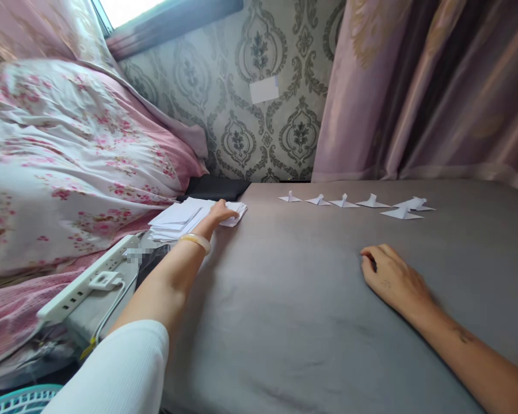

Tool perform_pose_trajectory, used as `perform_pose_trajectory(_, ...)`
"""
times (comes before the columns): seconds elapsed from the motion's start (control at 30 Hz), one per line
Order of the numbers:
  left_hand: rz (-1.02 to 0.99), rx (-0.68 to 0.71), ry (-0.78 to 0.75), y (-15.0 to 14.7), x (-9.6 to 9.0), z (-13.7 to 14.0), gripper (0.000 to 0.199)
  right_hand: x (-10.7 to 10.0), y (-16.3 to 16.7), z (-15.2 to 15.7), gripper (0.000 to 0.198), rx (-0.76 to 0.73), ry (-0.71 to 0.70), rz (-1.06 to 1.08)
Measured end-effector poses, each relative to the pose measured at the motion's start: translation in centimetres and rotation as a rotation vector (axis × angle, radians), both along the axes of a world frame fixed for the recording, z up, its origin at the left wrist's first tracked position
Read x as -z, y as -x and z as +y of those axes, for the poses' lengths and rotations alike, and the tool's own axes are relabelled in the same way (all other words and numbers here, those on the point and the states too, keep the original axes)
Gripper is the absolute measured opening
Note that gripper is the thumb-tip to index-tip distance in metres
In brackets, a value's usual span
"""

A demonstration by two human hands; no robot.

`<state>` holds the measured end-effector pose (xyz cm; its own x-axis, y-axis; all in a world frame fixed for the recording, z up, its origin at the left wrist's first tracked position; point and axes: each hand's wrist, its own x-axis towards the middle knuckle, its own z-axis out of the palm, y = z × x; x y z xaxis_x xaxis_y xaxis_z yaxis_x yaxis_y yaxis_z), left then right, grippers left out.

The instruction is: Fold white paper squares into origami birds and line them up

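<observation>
Left arm (176, 276): white sleeve (116, 368), finely ribbed, close-fitting, hem ending near the elbow; bare below. Left wrist: one smooth, rounded bangle (201, 240), milky white with a honey-yellow section. Right forearm (479, 359): bare over its visible length, one small dark marking (461, 334) above the wrist, design too blurred to read. Right hand (391, 277): cluster of faint dark specks (385, 283) on the back, toward the thumb.

1. You faced damask-patterned wallpaper (263, 138).
2. The window (129, 8) at your upper left glowed bright white.
3. A pinkish-mauve curtain (388, 98) hung in folds to your right.
4. A grey fabric-covered surface (285, 299) spread before you.
</observation>
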<state>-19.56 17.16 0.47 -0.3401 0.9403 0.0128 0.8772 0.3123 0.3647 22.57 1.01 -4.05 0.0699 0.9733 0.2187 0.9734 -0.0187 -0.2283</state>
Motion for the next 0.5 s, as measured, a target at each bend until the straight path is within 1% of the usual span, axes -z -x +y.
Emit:
perform_pose_trajectory(0.17, -0.074, -0.016, -0.04, 0.7, 0.3, 0.2, 0.073, 0.0, 0.1, 0.0, 0.028, 0.0, -0.014, 0.006)
perform_pose_trajectory(0.27, -0.118, -0.031, -0.087, 1.2, 0.3, 0.3, 0.069, 0.0, 0.2, 0.0, 0.028, 0.002, -0.011, 0.012)
perform_pose_trajectory(0.37, -0.139, -0.056, -0.163, 1.6, 0.2, 0.2, 0.056, 0.1, 0.2, 0.0, 0.028, 0.007, -0.015, 0.007)
perform_pose_trajectory(0.5, -0.152, -0.086, -0.303, 1.9, -0.6, -0.6, 0.028, 0.0, 0.1, -0.1, 0.03, -0.002, -0.037, -0.007)
